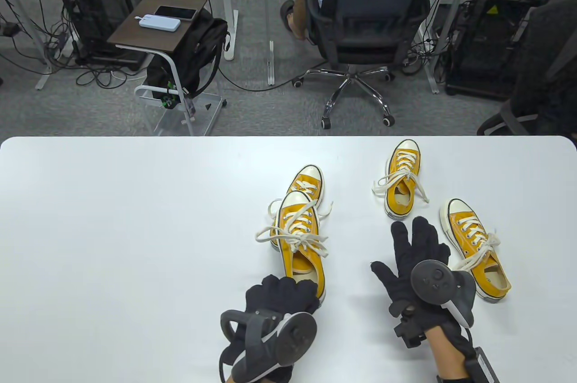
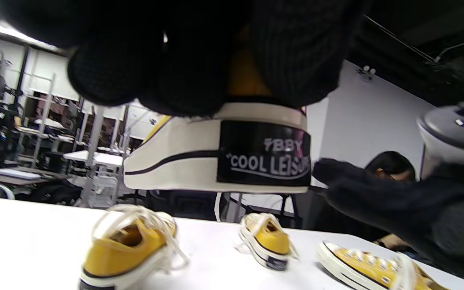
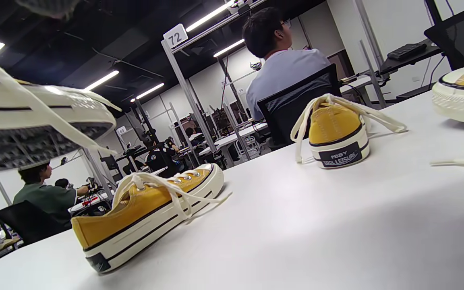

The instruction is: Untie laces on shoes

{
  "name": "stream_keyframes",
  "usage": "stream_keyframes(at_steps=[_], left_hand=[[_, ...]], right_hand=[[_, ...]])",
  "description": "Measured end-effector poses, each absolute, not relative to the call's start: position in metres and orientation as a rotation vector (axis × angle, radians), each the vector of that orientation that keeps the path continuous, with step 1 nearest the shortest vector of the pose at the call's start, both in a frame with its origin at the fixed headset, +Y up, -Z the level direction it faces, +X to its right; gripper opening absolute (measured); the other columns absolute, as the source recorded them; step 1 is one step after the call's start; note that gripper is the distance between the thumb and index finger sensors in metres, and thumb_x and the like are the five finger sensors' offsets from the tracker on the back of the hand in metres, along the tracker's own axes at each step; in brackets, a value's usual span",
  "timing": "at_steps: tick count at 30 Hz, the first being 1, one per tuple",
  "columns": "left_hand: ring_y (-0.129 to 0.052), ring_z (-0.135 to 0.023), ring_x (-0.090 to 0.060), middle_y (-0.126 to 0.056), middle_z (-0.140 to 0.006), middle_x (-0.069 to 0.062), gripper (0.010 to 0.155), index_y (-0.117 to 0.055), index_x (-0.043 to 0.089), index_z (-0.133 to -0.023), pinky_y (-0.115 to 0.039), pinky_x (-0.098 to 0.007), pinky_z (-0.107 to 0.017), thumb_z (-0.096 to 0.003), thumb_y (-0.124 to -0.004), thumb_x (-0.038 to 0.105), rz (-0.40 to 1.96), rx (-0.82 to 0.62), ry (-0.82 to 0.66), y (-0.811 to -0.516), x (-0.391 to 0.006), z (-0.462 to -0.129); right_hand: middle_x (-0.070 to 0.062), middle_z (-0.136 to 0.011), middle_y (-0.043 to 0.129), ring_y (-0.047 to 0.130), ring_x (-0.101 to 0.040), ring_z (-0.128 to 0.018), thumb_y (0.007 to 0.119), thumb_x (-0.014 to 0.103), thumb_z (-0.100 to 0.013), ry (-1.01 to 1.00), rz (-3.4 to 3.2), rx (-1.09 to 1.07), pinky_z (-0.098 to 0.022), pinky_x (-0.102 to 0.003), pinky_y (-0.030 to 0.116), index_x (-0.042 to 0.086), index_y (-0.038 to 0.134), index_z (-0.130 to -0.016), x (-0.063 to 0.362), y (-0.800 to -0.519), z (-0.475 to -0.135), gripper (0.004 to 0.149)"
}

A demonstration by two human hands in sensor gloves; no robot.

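Four yellow canvas sneakers with white laces are in view. My left hand point(image 1: 281, 295) grips the heel of one sneaker point(image 1: 299, 243) and holds it off the table; its heel label fills the left wrist view point(image 2: 256, 153). Its laces hang loose. A second sneaker point(image 1: 311, 182) lies under it. A third sneaker point(image 1: 402, 178) stands farther back with its laces spread out. A fourth sneaker point(image 1: 475, 248) lies at the right, with a knot or bow in its laces. My right hand point(image 1: 405, 252) is open with its fingers spread, above the table between the held sneaker and the fourth.
The white table point(image 1: 135, 243) ends at its far edge just beyond the third sneaker. An office chair point(image 1: 369, 27) with a seated person and a small side table point(image 1: 153, 22) stand on the floor beyond.
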State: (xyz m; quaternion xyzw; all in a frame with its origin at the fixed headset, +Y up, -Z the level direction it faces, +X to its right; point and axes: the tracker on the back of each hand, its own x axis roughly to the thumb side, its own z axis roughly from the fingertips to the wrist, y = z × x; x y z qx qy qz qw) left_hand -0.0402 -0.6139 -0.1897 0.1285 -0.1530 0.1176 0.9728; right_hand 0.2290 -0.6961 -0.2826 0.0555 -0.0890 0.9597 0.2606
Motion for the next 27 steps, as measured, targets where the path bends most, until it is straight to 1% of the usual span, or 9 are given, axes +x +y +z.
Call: stream_keyframes(at_steps=[3, 10, 15, 17, 18, 20, 23, 26, 27], left_hand=[[-0.097, -0.059, -0.034, -0.102, -0.062, -0.004, 0.04, -0.094, 0.036, -0.078, -0.082, -0.047, -0.043, -0.0437, -0.078, 0.049, 0.201, 0.206, -0.352, -0.632, -0.017, -0.193], [-0.097, -0.059, -0.034, -0.102, -0.063, -0.004, 0.04, -0.095, 0.035, -0.077, -0.082, -0.047, -0.044, -0.0433, -0.078, 0.048, 0.163, 0.129, -0.402, -0.674, 0.011, -0.2], [-0.098, -0.058, -0.033, -0.102, -0.061, -0.003, 0.04, -0.096, 0.036, -0.076, -0.083, -0.046, -0.042, -0.0421, -0.079, 0.05, 0.155, 0.083, -0.43, -0.697, 0.021, -0.201], [-0.099, -0.057, -0.033, -0.103, -0.06, -0.003, 0.04, -0.096, 0.035, -0.075, -0.083, -0.046, -0.041, -0.0415, -0.081, 0.05, 0.132, 0.095, -0.453, -0.704, 0.025, -0.199], [-0.099, -0.057, -0.032, -0.103, -0.06, -0.002, 0.04, -0.096, 0.035, -0.075, -0.084, -0.046, -0.041, -0.0412, -0.081, 0.051, 0.109, 0.088, -0.457, -0.706, 0.026, -0.198], [-0.1, -0.056, -0.031, -0.104, -0.059, -0.001, 0.041, -0.097, 0.036, -0.074, -0.085, -0.046, -0.041, -0.0405, -0.083, 0.054, 0.086, 0.05, -0.476, -0.716, 0.027, -0.196], [-0.101, -0.056, -0.031, -0.105, -0.059, -0.001, 0.041, -0.097, 0.036, -0.074, -0.085, -0.046, -0.04, -0.0397, -0.084, 0.054, 0.059, 0.027, -0.495, -0.726, 0.028, -0.192], [-0.1, -0.059, -0.032, -0.104, -0.063, -0.001, 0.043, -0.097, 0.037, -0.076, -0.084, -0.046, -0.042, -0.0401, -0.082, 0.055, 0.037, -0.068, -0.469, -0.736, 0.028, -0.191], [-0.1, -0.06, -0.032, -0.103, -0.064, -0.001, 0.043, -0.096, 0.037, -0.076, -0.084, -0.047, -0.042, -0.0402, -0.082, 0.055, 0.04, -0.049, -0.462, -0.736, 0.027, -0.19]], right_hand=[[-0.023, -0.113, 0.003, 0.011, -0.051, -0.106, 0.058, 0.066, -0.043, -0.253, 2.563, 0.124, -0.066, -0.08, 0.014, 0.026, 0.022, -0.108, 0.236, -0.696, -0.284, 0.085], [-0.023, -0.113, 0.004, 0.011, -0.052, -0.106, 0.059, 0.065, -0.043, -0.209, 2.531, 0.088, -0.066, -0.08, 0.015, 0.026, 0.022, -0.108, 0.244, -0.701, -0.288, 0.085], [-0.023, -0.113, 0.005, 0.012, -0.052, -0.106, 0.059, 0.065, -0.043, -0.177, 2.539, 0.111, -0.066, -0.08, 0.015, 0.025, 0.023, -0.108, 0.241, -0.704, -0.289, 0.084], [-0.023, -0.114, 0.005, 0.013, -0.052, -0.106, 0.059, 0.065, -0.043, -0.169, 2.535, 0.116, -0.066, -0.08, 0.016, 0.025, 0.024, -0.108, 0.24, -0.704, -0.289, 0.084], [-0.023, -0.114, 0.008, 0.013, -0.052, -0.106, 0.059, 0.064, -0.043, -0.161, 2.536, 0.121, -0.066, -0.08, 0.016, 0.025, 0.024, -0.108, 0.239, -0.705, -0.289, 0.084], [-0.024, -0.114, 0.01, 0.016, -0.052, -0.106, 0.06, 0.064, -0.043, -0.129, 2.539, 0.137, -0.067, -0.08, 0.017, 0.024, 0.029, -0.109, 0.237, -0.707, -0.29, 0.083], [-0.023, -0.115, 0.012, 0.018, -0.052, -0.106, 0.062, 0.063, -0.043, -0.086, 2.543, 0.165, -0.067, -0.08, 0.018, 0.024, 0.031, -0.109, 0.234, -0.71, -0.291, 0.082], [-0.024, -0.115, 0.013, 0.02, -0.052, -0.106, 0.064, 0.061, -0.044, -0.021, 2.548, 0.199, -0.067, -0.08, 0.019, 0.024, 0.032, -0.108, 0.229, -0.713, -0.292, 0.081], [-0.024, -0.115, 0.018, 0.025, -0.052, -0.106, 0.065, 0.06, -0.044, 0.0, 2.555, 0.215, -0.068, -0.079, 0.023, 0.024, 0.036, -0.108, 0.228, -0.714, -0.292, 0.079]])
